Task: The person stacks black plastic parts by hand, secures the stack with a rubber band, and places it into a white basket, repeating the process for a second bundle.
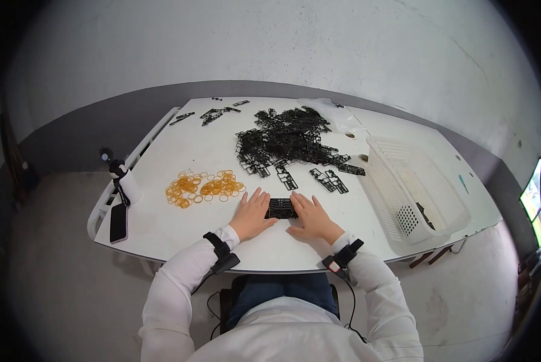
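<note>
A stack of black plastic frames (280, 209) lies on the white table near its front edge. My left hand (252, 215) presses against its left end, and my right hand (312, 219) grips the right end, so the stack sits squeezed between them. Yellow rubber bands (203, 188) are spread in a loose heap to the left of my left hand. Beyond my hands rises a large tangled pile of black plastic frames (291, 140). A few loose frames (329, 180) lie between that pile and my right hand.
A white perforated basket (412, 187) stands on the right, with a few black pieces at its bottom. On the left are a white bottle (125, 182) and a phone (119, 222). A clear plastic bag (337, 113) and more frames (213, 114) lie towards the back.
</note>
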`<state>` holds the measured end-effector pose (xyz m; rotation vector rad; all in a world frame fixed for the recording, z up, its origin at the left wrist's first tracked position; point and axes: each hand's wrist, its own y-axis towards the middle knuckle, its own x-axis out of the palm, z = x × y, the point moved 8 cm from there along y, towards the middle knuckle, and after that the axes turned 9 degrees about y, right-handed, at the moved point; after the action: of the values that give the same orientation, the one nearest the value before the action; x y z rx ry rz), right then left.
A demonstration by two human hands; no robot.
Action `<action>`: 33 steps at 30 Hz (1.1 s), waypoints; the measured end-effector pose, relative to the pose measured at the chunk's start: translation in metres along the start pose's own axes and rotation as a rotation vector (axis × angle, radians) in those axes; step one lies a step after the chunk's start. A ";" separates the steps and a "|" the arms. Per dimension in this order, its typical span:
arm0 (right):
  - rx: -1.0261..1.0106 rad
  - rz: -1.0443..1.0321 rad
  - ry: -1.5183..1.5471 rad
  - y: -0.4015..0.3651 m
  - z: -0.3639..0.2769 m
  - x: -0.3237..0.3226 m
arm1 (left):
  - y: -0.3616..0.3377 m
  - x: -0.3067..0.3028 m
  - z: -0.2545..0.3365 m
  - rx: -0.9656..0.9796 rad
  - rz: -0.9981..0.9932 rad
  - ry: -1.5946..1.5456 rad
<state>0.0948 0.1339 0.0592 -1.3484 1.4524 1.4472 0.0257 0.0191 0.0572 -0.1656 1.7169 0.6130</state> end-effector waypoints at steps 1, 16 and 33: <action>-0.001 -0.016 -0.010 0.001 0.001 -0.001 | 0.000 0.000 0.000 0.004 0.013 0.018; 0.030 0.014 -0.039 0.008 -0.003 -0.002 | -0.003 -0.006 0.008 0.021 0.040 0.065; 0.616 0.097 1.108 0.017 0.065 0.018 | 0.009 0.024 -0.061 -0.380 -0.299 -0.956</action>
<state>0.0617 0.1907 0.0362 -1.7115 2.3737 0.1006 -0.0370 0.0023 0.0448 -0.3260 0.6308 0.6416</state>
